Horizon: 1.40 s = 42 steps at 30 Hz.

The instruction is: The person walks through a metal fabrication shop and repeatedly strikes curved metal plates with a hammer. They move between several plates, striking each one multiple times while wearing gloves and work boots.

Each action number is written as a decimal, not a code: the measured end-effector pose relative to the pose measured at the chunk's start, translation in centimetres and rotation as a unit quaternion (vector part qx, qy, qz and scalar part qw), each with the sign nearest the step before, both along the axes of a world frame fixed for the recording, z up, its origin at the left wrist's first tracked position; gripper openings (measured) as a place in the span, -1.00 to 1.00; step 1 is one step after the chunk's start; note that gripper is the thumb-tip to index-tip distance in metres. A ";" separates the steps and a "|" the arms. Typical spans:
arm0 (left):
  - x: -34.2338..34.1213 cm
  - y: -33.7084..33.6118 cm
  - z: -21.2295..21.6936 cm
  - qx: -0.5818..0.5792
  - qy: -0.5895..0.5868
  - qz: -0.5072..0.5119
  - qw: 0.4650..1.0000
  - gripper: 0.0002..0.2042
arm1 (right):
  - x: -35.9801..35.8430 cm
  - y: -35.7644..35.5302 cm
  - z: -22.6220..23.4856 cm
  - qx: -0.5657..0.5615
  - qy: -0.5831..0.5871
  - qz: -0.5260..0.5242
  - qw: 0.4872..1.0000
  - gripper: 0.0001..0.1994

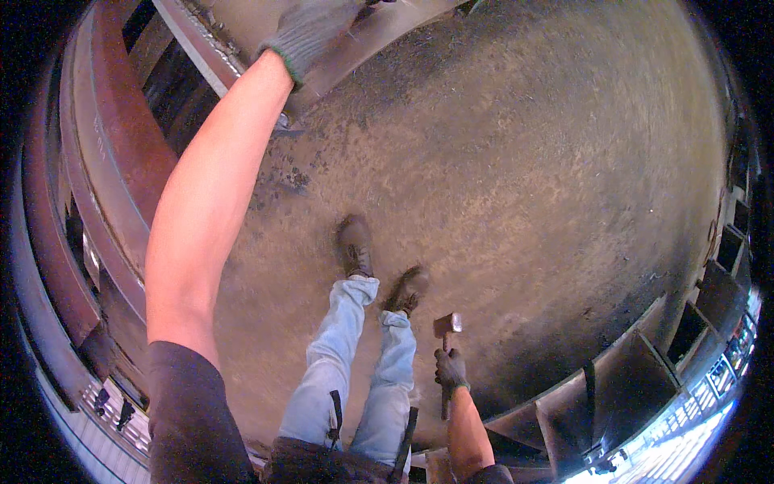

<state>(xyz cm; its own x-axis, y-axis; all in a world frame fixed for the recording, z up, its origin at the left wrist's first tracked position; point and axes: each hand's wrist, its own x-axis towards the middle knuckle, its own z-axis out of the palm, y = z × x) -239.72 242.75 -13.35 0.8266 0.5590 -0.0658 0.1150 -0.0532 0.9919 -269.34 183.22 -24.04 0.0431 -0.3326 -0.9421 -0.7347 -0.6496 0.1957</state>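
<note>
Seemingly, the closed right hand (451,369) just carries a hammer (447,325), which striking needs raised; the left hand's (318,36) grip is unclear.

left hand (310,40) reaching front-left over metal piece (385,42) | right hand (451,369) holding hammer (446,327) right of legs (326,355) | shoes (355,244) standing on ground (524,202) between hands | beams (109,121) lining left | plates (633,367) standing right-rear

The top edge cuts off the gloved left hand (317,36), so its grip cannot be told.
</note>
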 end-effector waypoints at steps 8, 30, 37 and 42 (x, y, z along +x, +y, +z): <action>2.3 0.5 -2.4 0.087 -0.003 0.002 0.996 -0.66 | 1.0 2.7 -1.4 0.044 -0.049 -0.038 0.997 -0.71; 1.8 0.4 -2.3 0.098 0.007 0.017 0.995 -0.59 | 0.6 2.5 -2.3 0.027 -0.039 -0.032 0.998 -0.69; 1.9 0.2 -2.3 0.103 0.015 0.026 0.994 -0.60 | 0.6 2.2 -2.5 0.026 -0.040 -0.032 0.998 -0.69; 2.1 1.1 -2.7 0.116 0.021 0.008 0.993 -0.62 | 0.9 2.4 -3.0 0.037 -0.038 -0.041 0.998 -0.67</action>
